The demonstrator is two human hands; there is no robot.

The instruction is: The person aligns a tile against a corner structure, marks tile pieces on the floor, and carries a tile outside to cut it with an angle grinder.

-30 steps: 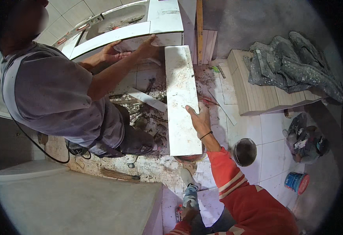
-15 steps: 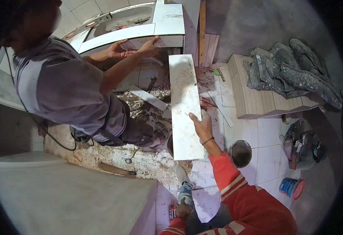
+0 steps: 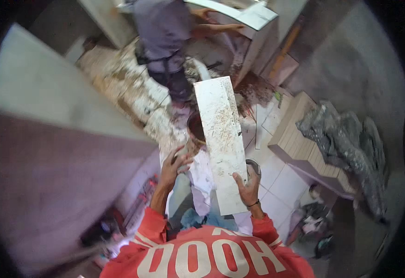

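Observation:
A long white tile strip (image 3: 221, 134), specked with brown dirt, lies lengthwise in front of me. My right hand (image 3: 248, 186) grips its right edge near the close end, thumb on top; the fingers underneath are partly hidden. To the left of the strip, my left hand (image 3: 174, 167) is open with its fingers apart, holding nothing and not touching the strip. Just beyond my left hand, a round bucket (image 3: 195, 126) on the floor is partly covered by the strip.
A co-worker (image 3: 163, 28) stands ahead, hands at a white-edged counter (image 3: 239, 14). Stacked tiles (image 3: 288, 132) to the right carry a crumpled grey, speckled cloth (image 3: 346, 139). A pale wall-like block (image 3: 68, 106) stands left. Debris (image 3: 133, 92) litters the floor.
My view has shifted, and the co-worker now appears further up. My left hand has come up from low down to beside the strip. My right hand still holds the strip, now closer to me.

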